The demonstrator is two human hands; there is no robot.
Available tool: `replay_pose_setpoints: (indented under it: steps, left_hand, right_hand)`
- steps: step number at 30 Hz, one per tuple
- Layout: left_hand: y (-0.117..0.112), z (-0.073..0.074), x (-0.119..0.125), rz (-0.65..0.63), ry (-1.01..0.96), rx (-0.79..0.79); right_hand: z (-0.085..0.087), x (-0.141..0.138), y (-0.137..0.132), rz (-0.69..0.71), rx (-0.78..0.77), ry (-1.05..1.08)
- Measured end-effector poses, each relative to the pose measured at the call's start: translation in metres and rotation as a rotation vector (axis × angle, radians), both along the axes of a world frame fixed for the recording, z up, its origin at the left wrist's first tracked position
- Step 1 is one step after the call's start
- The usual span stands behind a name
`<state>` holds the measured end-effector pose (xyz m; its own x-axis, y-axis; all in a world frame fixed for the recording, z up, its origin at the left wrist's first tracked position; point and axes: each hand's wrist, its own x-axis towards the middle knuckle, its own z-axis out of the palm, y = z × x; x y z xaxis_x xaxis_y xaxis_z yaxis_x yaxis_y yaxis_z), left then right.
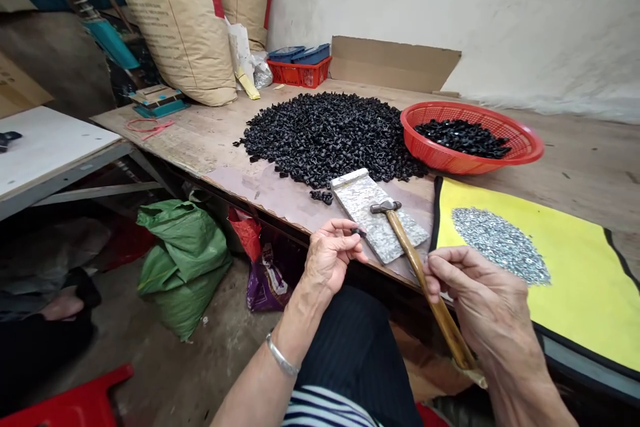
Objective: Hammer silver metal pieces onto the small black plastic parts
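Right-hand fingers [453,267] grip a wooden-handled steel hammer [407,243]; left-hand fingers [343,237] pinch a small black plastic piece [358,232] within its reach, beside a speckled grey stone slab [360,210].

left hand [333,259]: raised, palm turned inward — fingertips drawn into a tight pinch
right hand [475,295]: held low, fingers curled shut in a firm grip
left forearm [280,365]: bare, angled up from the bottom edge
right forearm [525,383]: bare — rising from the lower right corner

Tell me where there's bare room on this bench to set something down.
Bare wood shows right of the red basket, above the yellow mat, and left of the black pile. Crowded: the stone slab and hammer, by the left hand and right hand.
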<state>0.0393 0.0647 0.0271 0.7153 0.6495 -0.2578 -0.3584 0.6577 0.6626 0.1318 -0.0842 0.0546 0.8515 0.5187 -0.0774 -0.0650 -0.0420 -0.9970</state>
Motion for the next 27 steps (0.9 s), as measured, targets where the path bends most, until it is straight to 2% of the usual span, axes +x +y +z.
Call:
replay_pose_setpoints:
  steps: [6, 12, 15, 21, 27]
  left_hand:
    - [-0.016, 0.004, 0.0, -0.033, -0.04, -0.104]
    - [-0.027, 0.003, -0.009, -0.017, 0.017, -0.028]
    - [-0.033, 0.0, -0.016, -0.016, 0.05, 0.007]
    - [-0.041, -0.001, -0.022, -0.017, 0.14, -0.014]
    - [-0.046, 0.0, -0.023, 0.017, 0.174, 0.076]
  right_hand:
    - [0.0, -0.004, 0.006, -0.022, 0.098, 0.127]
    - [-0.002, -0.02, 0.003, 0.088, 0.083, 0.232]
    - [-0.007, -0.03, 0.005, 0.124, 0.097, 0.203]
    - [-0.022, -0.038, 0.018, 0.033, 0.114, 0.042]
    - [-0.031, -0.039, 0.024, 0.036, 0.067, 0.039]
